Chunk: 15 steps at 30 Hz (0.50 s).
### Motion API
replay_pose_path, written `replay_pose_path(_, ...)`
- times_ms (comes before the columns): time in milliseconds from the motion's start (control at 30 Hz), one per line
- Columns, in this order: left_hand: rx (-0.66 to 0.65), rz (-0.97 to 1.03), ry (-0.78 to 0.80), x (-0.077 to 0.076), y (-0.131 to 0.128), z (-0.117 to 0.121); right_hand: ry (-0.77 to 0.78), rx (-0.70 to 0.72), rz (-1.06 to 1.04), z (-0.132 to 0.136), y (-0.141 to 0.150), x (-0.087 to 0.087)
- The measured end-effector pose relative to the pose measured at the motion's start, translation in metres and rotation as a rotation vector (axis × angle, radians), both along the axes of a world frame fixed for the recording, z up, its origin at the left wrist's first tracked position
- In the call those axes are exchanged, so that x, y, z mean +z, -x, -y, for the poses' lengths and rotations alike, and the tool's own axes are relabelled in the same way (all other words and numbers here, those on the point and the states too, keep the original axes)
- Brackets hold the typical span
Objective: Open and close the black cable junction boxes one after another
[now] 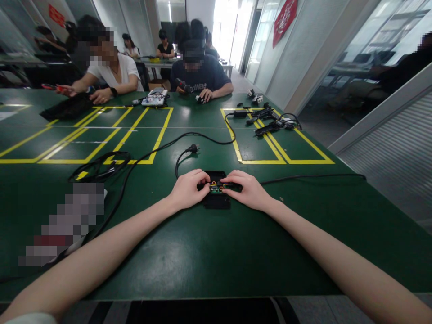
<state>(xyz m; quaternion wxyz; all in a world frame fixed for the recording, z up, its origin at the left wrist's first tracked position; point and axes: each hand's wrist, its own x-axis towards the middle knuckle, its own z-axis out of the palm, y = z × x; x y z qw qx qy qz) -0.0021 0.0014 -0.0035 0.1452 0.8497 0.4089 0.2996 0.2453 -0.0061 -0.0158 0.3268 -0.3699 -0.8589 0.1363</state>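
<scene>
A small black box (216,201) lies open on the green table (209,252), with a green circuit board and orange parts (216,186) showing inside. My left hand (187,189) grips its left side, fingers curled onto the board. My right hand (248,190) holds its right side, fingertips pressed at the board. A black cable runs off to the right from the box.
A black power cord with a plug (193,148) curls just beyond the box, and a coiled cable (101,167) lies to the left. Black adapters and cables (266,121) sit at the right in yellow-taped squares. Two people work across the table. A blurred object (67,225) lies near left.
</scene>
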Motion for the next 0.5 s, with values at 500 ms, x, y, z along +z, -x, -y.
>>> replay_pose_path(500, 0.030, -0.053, -0.016, 0.0009, -0.0016, 0.0020, -0.215, 0.027, 0.201, -0.0032, -0.0032, 0.0082)
